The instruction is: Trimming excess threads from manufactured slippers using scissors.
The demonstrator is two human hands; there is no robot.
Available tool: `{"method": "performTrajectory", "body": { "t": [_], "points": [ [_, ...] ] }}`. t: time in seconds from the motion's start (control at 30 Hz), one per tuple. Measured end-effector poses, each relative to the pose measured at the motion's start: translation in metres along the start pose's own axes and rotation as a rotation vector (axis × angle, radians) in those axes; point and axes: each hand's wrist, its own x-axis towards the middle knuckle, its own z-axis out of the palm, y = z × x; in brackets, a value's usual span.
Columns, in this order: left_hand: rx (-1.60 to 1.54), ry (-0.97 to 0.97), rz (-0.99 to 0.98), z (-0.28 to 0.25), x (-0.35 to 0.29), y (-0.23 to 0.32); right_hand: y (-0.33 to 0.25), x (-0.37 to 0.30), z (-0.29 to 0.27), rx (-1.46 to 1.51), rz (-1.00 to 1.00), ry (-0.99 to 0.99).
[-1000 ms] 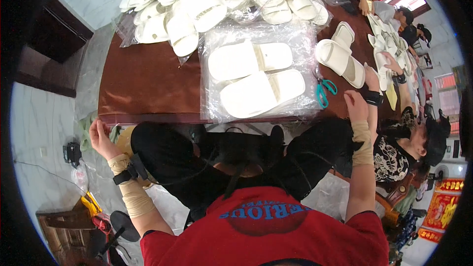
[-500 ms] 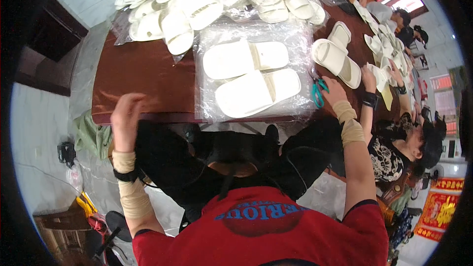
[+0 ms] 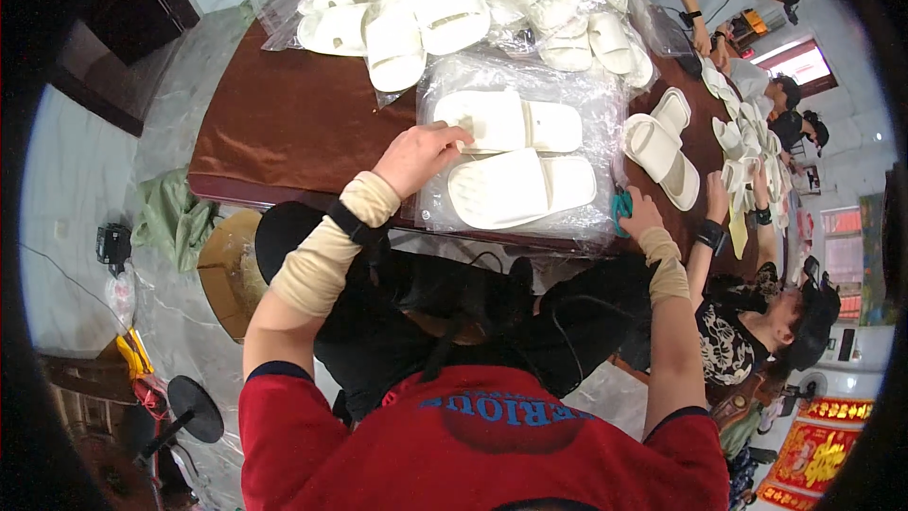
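A pair of white open-toe slippers lies side by side on clear plastic bags (image 3: 605, 99) at the table's front edge. My left hand (image 3: 416, 157) reaches in from the left; its loosely bent fingertips touch the left end of the far slipper (image 3: 553, 127). The near slipper (image 3: 497, 191) lies in front of it, untouched. To the right of the bags, my right hand (image 3: 645, 215) has its fingers closed at the teal handles of a pair of scissors (image 3: 620, 212). The scissors' blades are hard to make out.
Several white slippers in clear bags are heaped (image 3: 449, 5) at the back of the brown-covered table (image 3: 284, 123). Another slipper pair (image 3: 660, 156) lies crossed on the right. Beyond it, a co-worker's hands (image 3: 716, 197) are beside more slippers (image 3: 747, 137). A cardboard box (image 3: 222, 274) stands at the floor's left.
My left hand has moved right, from above the table's front left edge onto the far slipper. My right hand stays by the scissors, its fingers closer around the handles. The whole view has shifted.
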Motion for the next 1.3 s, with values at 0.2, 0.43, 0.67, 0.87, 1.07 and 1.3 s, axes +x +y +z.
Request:
{"method": "performTrajectory", "body": {
  "t": [0.2,0.43,0.67,0.87,1.07,1.3],
  "points": [
    [0.274,0.026,-0.080,0.021,0.005,-0.014,0.008,-0.020,-0.026,0.361,0.138,0.060],
    [0.433,0.057,0.046,0.020,0.011,-0.017,-0.111,-0.074,0.005,1.795,-0.143,-0.415],
    [0.363,0.078,0.044,0.012,0.007,-0.016,-0.238,-0.098,-0.025,1.901,-0.316,-0.829],
    [0.245,0.124,0.045,0.000,0.008,-0.008,-0.268,-0.094,-0.034,2.015,-0.147,-0.828],
    [0.235,0.183,0.037,-0.005,0.008,-0.006,-0.252,-0.081,-0.028,1.950,-0.111,-0.656],
    [-0.279,0.469,-0.288,-0.080,-0.019,0.037,-0.131,-0.057,-0.060,0.548,-0.151,0.237]
  ]
}}
